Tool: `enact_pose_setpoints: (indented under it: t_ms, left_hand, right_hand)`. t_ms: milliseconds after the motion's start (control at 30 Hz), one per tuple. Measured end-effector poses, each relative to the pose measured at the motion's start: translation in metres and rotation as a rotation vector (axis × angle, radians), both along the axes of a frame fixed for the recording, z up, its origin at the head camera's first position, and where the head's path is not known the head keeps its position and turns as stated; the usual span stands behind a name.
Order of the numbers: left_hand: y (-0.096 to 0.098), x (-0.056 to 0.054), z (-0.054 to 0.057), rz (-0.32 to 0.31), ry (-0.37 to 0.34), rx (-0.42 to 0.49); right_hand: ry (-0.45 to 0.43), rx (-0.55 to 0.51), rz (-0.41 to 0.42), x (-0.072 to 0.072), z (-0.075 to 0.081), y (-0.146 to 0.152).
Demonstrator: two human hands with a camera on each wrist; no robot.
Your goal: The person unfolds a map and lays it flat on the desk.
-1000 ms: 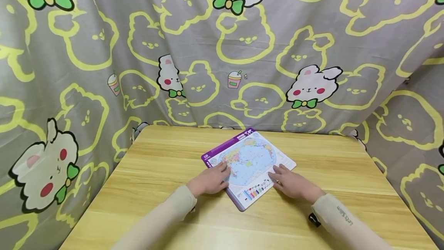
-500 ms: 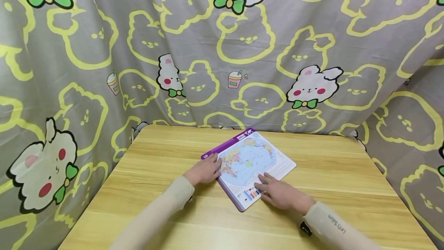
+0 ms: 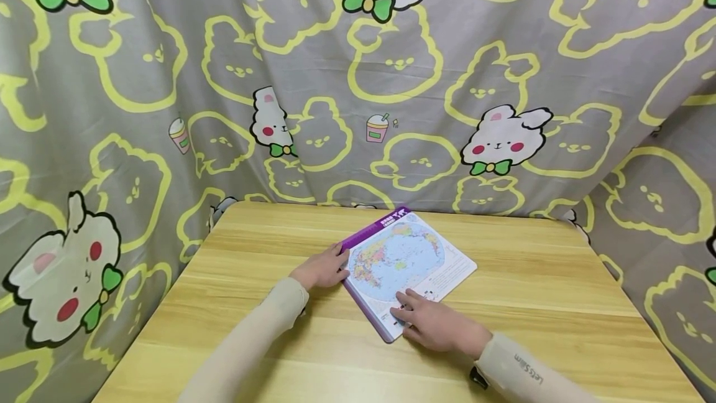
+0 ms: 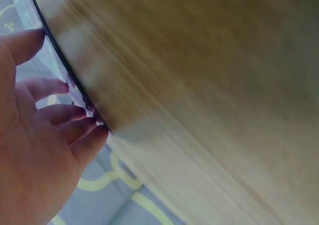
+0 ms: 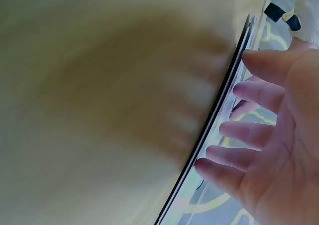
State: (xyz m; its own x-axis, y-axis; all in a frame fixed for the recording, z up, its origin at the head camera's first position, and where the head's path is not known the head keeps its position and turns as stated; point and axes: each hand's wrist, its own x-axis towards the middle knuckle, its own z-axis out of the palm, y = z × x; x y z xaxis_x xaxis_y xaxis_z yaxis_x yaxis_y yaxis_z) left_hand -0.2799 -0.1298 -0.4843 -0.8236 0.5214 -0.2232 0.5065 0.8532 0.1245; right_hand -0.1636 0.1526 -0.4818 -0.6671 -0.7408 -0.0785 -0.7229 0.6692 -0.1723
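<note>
A flat world map board [image 3: 399,263], with a purple title band and rounded corners, lies turned at an angle on the wooden table. My left hand [image 3: 321,267] touches its left edge near the purple band, fingers extended; in the left wrist view the fingertips [image 4: 88,110] sit right at the dark rim. Over the map's lower corner spreads my right hand [image 3: 439,324], covering most of the printed colour legend. The right wrist view shows the slightly bent, parted fingers [image 5: 246,133] of that hand with their tips along the board's glossy face.
The wooden table [image 3: 268,229] runs to a grey curtain [image 3: 403,79] with yellow outlines and cartoon animals, which hangs behind and on both sides. A small black piece [image 3: 478,378] is fixed at the right sleeve's cuff.
My left hand has slid up and left, from over the map to its left edge. My right hand has moved left and down onto the legend corner. The board has stayed in place.
</note>
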Motion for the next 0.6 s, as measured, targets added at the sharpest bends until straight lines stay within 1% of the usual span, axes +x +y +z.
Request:
enact_pose_setpoints:
  t_ms: [200, 433, 600]
  left_hand:
    - [-0.002, -0.001, 0.001, 0.010, -0.016, 0.019]
    - [-0.004, -0.003, 0.000, -0.010, -0.007, 0.010]
    - [-0.003, -0.004, 0.000, -0.006, -0.018, 0.004]
  right_hand:
    - [0.006, -0.001, 0.026, 0.003, 0.003, -0.011]
    - [0.026, 0.043, 0.013, 0.004, 0.002, -0.020]
    - [0.035, 0.041, 0.003, 0.004, 0.002, -0.021]
